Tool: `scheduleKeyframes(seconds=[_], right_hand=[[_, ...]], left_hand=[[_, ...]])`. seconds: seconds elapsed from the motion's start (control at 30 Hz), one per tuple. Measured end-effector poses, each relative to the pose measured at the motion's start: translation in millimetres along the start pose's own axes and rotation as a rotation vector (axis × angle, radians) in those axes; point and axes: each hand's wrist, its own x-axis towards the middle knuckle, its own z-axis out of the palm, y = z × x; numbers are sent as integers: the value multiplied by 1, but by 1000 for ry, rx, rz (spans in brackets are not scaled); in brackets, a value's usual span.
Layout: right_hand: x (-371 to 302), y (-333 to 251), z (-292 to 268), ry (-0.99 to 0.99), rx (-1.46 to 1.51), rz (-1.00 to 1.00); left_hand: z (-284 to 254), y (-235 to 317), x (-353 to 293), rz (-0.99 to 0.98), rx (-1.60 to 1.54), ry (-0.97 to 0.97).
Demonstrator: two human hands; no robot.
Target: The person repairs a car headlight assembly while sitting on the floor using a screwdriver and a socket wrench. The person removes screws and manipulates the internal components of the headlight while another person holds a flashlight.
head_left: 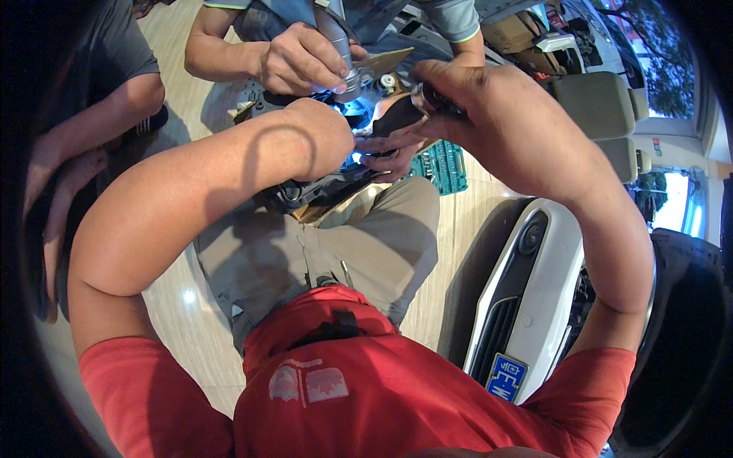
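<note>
Right grip: hand [473, 95] seems clamped on a dark tool [434, 101]. Left hand [324, 133]: fingers hidden, grip cannot be determined. At 8 o'clock from the tool, the black assembly [336, 185] lies near the trousers [343, 240], presumably for reach. At 10, a co-worker's hand [301, 62] aims a torch [334, 44] downward, evidently for light. At 6, a green socket set [441, 169].

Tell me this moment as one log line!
right grip: holds dark object | left grip: mostly hidden, near black part | co-worker's hand: on grey tubular tool | nearby: teal socket case, white car bumper
</note>
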Motion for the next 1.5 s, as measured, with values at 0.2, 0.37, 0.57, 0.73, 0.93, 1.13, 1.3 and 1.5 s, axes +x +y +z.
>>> scheduleKeyframes(seconds=[0.2, 0.37, 0.57, 0.73, 0.93, 1.13, 1.3, 1.5], right_hand=[[10, 26, -11, 67, -246, -394], [4, 1, -19, -310, 560, 462], [-15, 0, -6, -5, -27, -168], [-8, 13, -12, 16, -189, -229], [-14, 0, -4, -92, 398, 243], [-17, -3, -11, -1, -187, -283], [-6, 12, -12, -47, -136, -253], [-13, -4, -6, -165, 449, 327]], left_hand=[[2, 2, -1, 30, -3, 47], [1, 3, -2, 55, -9, 40], [-1, 6, -3, 41, -29, 64], [-3, 7, -2, 50, 15, 23], [3, 8, -1, 3, -6, 58], [1, 10, -3, -39, -48, 35], [0, 8, -3, 39, -8, 56], [2, 8, -3, 37, -1, 69]])
